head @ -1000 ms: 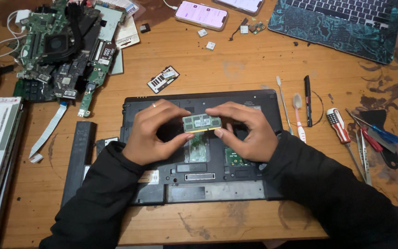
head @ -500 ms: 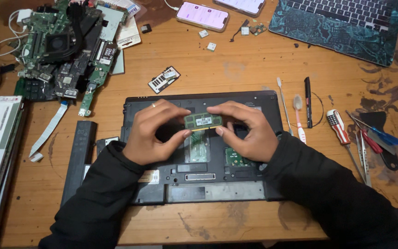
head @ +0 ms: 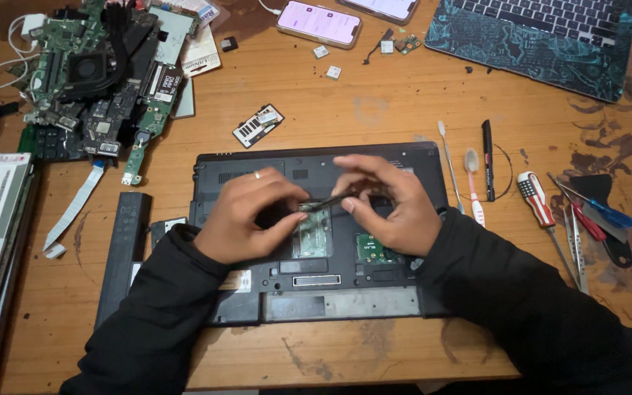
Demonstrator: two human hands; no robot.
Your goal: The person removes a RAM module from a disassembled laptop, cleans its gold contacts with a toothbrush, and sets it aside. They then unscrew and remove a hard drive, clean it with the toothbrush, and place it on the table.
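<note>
On your tabletop (head: 374,110) a stripped motherboard (head: 100,73) lies far left, a pink phone (head: 319,23) and an open laptop (head: 532,36) sit at the top, and a toothbrush (head: 473,184) and striped screwdriver (head: 539,205) rest right.

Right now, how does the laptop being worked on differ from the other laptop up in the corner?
The black laptop lies bottom-up under both hands, its inner boards exposed; the patterned laptop lies keyboard-up at the table's far right edge. The black one is plain; the other has a teal circuit-like skin. The left hand and right hand touch only the black one. Both rest on the wooden table.
</note>
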